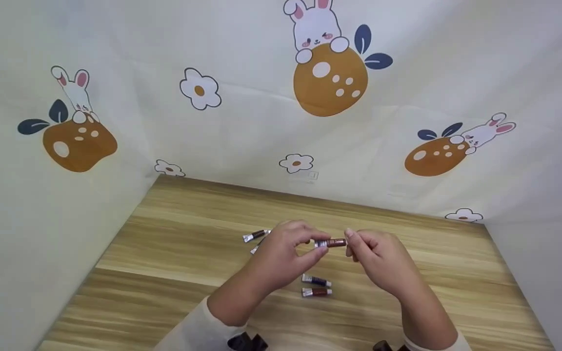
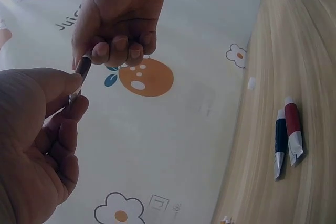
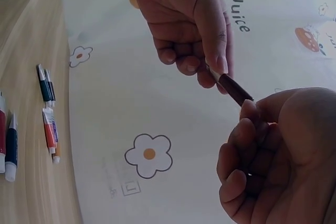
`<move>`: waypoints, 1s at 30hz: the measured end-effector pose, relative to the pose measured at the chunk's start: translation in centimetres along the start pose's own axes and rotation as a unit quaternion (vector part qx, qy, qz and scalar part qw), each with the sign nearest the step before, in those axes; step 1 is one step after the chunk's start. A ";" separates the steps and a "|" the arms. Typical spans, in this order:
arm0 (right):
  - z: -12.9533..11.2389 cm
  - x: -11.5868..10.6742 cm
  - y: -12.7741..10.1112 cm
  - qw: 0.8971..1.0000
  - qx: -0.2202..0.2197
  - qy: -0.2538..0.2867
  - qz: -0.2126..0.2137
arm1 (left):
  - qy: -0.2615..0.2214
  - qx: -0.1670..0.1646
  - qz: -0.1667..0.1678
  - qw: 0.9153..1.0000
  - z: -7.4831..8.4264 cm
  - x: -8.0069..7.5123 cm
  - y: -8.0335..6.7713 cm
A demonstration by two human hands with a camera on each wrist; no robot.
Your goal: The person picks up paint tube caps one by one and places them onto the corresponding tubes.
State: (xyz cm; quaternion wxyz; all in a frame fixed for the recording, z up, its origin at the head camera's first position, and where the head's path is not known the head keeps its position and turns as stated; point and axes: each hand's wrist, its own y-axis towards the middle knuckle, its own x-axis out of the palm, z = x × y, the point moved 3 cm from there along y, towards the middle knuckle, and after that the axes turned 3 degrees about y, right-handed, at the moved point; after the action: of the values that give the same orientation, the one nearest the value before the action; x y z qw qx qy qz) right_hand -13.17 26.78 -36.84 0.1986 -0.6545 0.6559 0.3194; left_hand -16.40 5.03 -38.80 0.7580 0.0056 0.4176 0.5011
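A small paint tube (image 1: 336, 242) with a dark red-brown body is held up between both hands over the table. Its silver tail is pinched by the thumb and fingers of my left hand (image 1: 283, 256). At the other end, my right hand (image 1: 381, 258) pinches the cap between thumb and index finger, which mostly hide it. The right hand's other fingers are curled in, as the left wrist view shows. Below the hands, a dark blue tube (image 1: 316, 281) and a red tube (image 1: 317, 292) lie side by side, caps pointing right.
More paint tubes lie beyond my left wrist, one dark tube (image 1: 255, 236) among them, partly hidden by that hand. The right wrist view shows a green tube (image 3: 43, 85) and an orange-red tube (image 3: 50, 129) there. Patterned cloth (image 1: 242, 141) walls the wood-grain table (image 1: 130, 297) on three sides.
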 end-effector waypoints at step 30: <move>9.5 -3.4 4.4 0.984 0.127 0.025 0.121 | 0.026 -0.143 -0.045 0.988 -8.7 3.1 1.1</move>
State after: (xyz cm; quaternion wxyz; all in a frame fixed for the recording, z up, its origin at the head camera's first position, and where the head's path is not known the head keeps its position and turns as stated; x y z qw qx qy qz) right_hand -18.82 35.42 -40.64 0.2231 -0.5477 0.7703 0.2386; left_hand -22.30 4.41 -45.95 0.7618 -0.1343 0.3607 0.5210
